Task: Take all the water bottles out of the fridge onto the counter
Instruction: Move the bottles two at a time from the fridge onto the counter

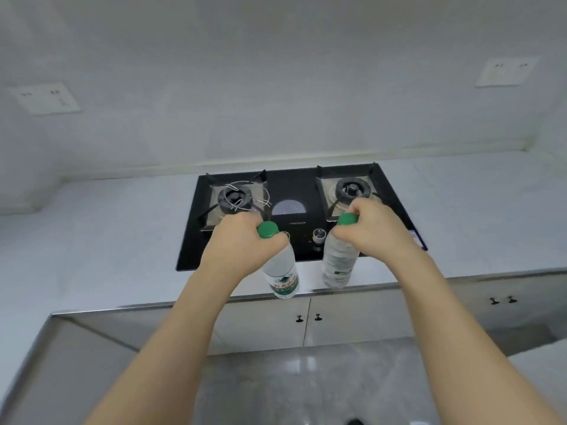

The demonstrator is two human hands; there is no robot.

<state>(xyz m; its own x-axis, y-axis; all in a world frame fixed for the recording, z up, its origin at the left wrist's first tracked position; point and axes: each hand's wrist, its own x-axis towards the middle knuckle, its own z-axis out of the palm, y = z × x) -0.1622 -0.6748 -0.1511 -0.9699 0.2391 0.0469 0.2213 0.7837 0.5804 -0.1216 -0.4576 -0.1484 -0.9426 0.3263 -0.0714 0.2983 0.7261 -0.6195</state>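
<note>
Two clear water bottles with green caps are over the front strip of the white counter (101, 240). My left hand (242, 243) grips the neck of the left bottle (280, 271), whose base reaches the counter's front edge. My right hand (372, 228) grips the neck of the right bottle (339, 259), which stands upright just in front of the black gas hob (294, 185). I cannot tell whether the left bottle's base touches the counter. The fridge is out of view.
The hob has two burners and a knob (319, 235) between the bottles. A white wall with two sockets (49, 98) rises behind. Cabinet doors with small handles (307, 318) run below the counter. A steel-edged surface (61, 348) lies at the lower left.
</note>
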